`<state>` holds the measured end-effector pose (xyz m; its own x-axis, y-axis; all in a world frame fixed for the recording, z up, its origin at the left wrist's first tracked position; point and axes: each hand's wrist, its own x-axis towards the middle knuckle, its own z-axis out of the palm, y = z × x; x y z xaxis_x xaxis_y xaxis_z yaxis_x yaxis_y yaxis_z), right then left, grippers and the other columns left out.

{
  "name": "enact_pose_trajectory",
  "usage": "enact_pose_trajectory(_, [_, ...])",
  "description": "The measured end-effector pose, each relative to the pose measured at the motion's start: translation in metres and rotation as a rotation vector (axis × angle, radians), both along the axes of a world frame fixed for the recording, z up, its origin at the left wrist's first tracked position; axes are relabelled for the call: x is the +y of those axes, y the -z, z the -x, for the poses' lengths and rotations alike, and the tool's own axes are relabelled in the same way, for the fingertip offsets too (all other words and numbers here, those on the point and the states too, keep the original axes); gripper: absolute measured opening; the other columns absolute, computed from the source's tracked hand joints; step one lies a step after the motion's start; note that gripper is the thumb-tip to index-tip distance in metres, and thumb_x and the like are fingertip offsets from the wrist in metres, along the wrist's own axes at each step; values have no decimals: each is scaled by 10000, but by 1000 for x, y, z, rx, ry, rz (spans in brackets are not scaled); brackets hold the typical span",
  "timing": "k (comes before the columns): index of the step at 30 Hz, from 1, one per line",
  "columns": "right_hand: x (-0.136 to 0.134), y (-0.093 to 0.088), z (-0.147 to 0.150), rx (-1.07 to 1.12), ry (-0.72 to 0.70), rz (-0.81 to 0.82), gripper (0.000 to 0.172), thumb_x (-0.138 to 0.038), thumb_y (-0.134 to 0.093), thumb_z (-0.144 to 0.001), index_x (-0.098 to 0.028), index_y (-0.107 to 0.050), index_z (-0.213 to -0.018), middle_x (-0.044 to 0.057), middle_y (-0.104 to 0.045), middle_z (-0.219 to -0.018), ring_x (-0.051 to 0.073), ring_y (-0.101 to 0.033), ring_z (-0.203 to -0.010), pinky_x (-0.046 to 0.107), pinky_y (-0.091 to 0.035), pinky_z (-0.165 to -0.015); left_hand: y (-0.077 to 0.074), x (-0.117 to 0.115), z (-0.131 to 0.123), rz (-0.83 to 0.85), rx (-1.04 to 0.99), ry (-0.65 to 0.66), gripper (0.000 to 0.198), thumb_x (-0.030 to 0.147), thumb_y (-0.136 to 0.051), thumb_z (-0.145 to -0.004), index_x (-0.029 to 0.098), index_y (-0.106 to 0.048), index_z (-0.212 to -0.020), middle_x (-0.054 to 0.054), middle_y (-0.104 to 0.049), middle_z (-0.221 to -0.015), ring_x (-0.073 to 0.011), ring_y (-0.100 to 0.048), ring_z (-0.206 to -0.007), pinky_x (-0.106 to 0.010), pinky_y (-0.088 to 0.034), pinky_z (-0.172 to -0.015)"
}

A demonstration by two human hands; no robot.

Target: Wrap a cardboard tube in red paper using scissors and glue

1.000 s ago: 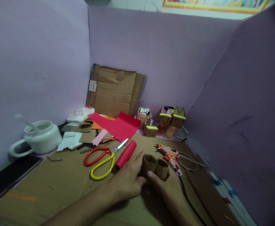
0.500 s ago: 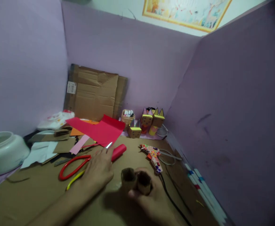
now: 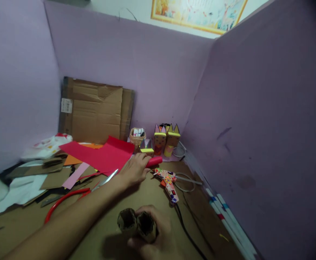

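Observation:
My left hand (image 3: pixel 136 168) reaches forward with curled fingers around the near end of a rolled red paper tube (image 3: pixel 154 161). Part of the roll is hidden under the fingers. Just behind that hand stands a small cardboard cat head (image 3: pixel 146 150) with a yellow band and pointed ears, its face mostly covered. In the lower middle, my right hand (image 3: pixel 158 231) grips two short cardboard tubes (image 3: pixel 136 224) side by side, their open ends facing up. Red-handled scissors (image 3: pixel 66 198) lie left of my left forearm, blades partly open.
A flowered glue gun (image 3: pixel 169 182) with a black cord lies right of centre. Two finished cat figures (image 3: pixel 166 141) and a basket of markers (image 3: pixel 137 136) stand at the back. Red paper (image 3: pixel 106 153) and scraps cover the left. White sticks (image 3: pixel 233 220) line the right wall.
My left hand has moved forward and right, away from the scissors, and the red roll has moved with it. My right hand still holds the cardboard tubes. The view has shifted slightly right.

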<state>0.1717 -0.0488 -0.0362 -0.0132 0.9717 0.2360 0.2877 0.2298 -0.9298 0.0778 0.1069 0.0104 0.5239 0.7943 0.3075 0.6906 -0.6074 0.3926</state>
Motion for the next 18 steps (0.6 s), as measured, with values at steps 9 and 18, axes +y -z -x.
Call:
enact_pose_trajectory(9, [-2, -13, -3, 53, -21, 46, 266, -187, -698, -549, -204, -647, -810, -28, -609, -701, 143, -536, -643, 217, -410, -584, 1, -66, 110, -84, 217, -333, 292, 227, -416, -843, 157, -611, -1049, -140, -602, -1020, -302, -528, -994, -425, -414, -850])
enact_pose_trajectory(18, [-2, -12, 1, -59, 11, 12, 249, -279, -687, -607, -197, -643, -837, 11, -660, -761, 190, -602, -694, 260, -490, -627, 42, -113, 179, 75, 195, -470, 405, 185, -510, -776, 223, -566, -1175, -91, -613, -1091, -262, -551, -1016, -366, -432, -851])
